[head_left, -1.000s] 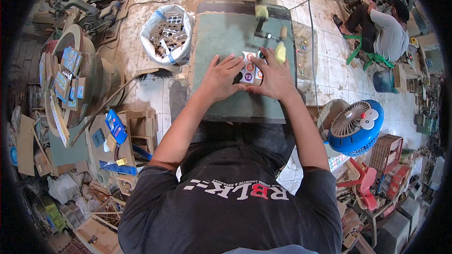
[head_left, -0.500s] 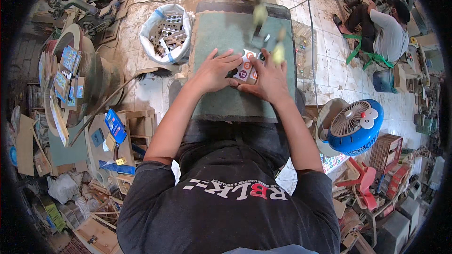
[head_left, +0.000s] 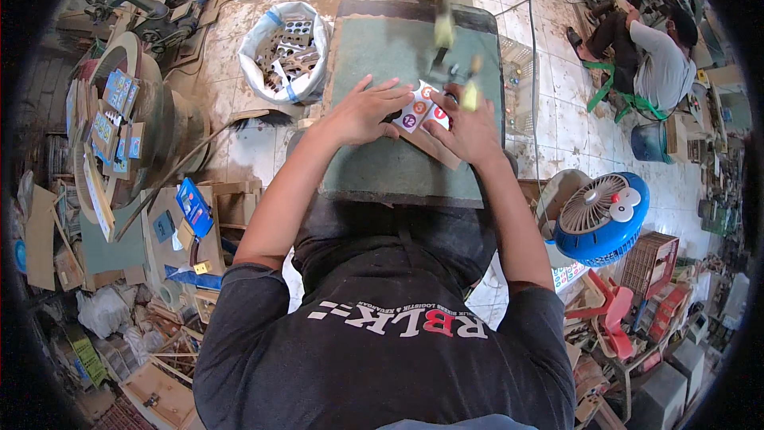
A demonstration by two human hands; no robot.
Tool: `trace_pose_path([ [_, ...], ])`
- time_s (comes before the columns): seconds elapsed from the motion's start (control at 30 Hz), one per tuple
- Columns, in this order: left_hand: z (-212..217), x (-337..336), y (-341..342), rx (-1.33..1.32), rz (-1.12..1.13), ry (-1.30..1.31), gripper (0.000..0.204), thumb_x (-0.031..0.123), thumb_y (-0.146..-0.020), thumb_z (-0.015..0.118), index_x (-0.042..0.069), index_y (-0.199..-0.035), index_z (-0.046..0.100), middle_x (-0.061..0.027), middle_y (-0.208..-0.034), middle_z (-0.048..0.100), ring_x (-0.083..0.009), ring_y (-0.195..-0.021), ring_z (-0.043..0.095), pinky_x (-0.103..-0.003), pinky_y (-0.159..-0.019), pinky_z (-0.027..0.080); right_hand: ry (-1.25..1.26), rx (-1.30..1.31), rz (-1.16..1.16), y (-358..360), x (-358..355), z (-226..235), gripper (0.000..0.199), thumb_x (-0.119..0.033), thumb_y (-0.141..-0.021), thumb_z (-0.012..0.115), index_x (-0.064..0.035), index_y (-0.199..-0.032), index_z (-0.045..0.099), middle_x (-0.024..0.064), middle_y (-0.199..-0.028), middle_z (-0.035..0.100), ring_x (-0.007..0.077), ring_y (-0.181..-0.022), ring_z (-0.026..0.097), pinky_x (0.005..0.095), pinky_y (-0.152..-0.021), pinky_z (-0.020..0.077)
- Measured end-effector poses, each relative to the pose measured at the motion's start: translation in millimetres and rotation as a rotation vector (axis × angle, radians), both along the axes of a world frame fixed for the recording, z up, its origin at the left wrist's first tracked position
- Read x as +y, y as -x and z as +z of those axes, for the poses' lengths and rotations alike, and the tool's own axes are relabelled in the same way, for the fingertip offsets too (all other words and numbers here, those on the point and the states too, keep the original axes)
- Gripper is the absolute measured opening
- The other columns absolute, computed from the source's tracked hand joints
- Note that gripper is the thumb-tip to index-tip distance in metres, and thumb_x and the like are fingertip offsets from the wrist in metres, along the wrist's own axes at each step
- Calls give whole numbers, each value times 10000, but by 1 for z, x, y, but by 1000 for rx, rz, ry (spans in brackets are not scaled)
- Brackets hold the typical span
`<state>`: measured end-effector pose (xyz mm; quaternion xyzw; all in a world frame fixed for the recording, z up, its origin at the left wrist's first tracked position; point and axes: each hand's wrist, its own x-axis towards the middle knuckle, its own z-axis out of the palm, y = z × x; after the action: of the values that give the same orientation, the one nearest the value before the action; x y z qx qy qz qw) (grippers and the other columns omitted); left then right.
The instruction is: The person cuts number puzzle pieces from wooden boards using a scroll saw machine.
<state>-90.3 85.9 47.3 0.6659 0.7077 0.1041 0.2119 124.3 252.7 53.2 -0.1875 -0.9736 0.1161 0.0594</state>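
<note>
Two hands press a printed wooden board (head_left: pixel 420 111) flat on the green-topped saw table (head_left: pixel 374 175): left hand (head_left: pixel 362 111) fingers spread, right hand (head_left: pixel 469 129) curled at its edge. Beyond, the blade arm (head_left: pixel 446 40); cutting looks unfinished, board uncut. Farther, a sack of offcuts (head_left: pixel 288 52).

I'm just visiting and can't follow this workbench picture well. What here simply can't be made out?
All in the head view:
- The printed board: both hands cover its edges, so its full outline is hidden.
- Left hand and right hand: palms face down, so their grip on the board is unseen.
- The saw arm's tip: motion blur hides it.
- The white sack: its cut pieces are too small to identify.
- The seated person: their hands are too small to see.
</note>
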Motion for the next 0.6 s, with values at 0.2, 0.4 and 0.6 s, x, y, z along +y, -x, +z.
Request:
trace_pose_path([
  [0.2, 8, 2, 7, 12, -13, 20, 885, 284, -870, 833, 235, -1661, 439, 9, -1763, 348, -283, -1650, 254, -624, -1329, 165, 57, 4, -61, 3, -9, 4, 651, -622, -944, 681, -207, -1445, 693, 109, -1467, 623, 325, -1298, 599, 517, -1046, 410],
  [0.4, 24, 3, 0, 65, 70, 94, 809, 273, -911, 801, 260, -1645, 461, -93, -1775, 304, -370, -1630, 281, -633, -1314, 200, 3, 22, -165, 6, -25, 4, 621, -599, -932, 722, -242, -1439, 696, 89, -1416, 663, 344, -1235, 623, 497, -1013, 427],
  [0.6, 40, -17, -101, 45, 434, 77, 1018, 540, -818, 865, 74, -1620, 446, -292, -1696, 326, -578, -1547, 304, -661, -1277, 234, 50, 40, -230, 9, -35, 1, 560, -550, -929, 743, -247, -1399, 721, 87, -1382, 685, 342, -1174, 646, 497, -979, 446],
])
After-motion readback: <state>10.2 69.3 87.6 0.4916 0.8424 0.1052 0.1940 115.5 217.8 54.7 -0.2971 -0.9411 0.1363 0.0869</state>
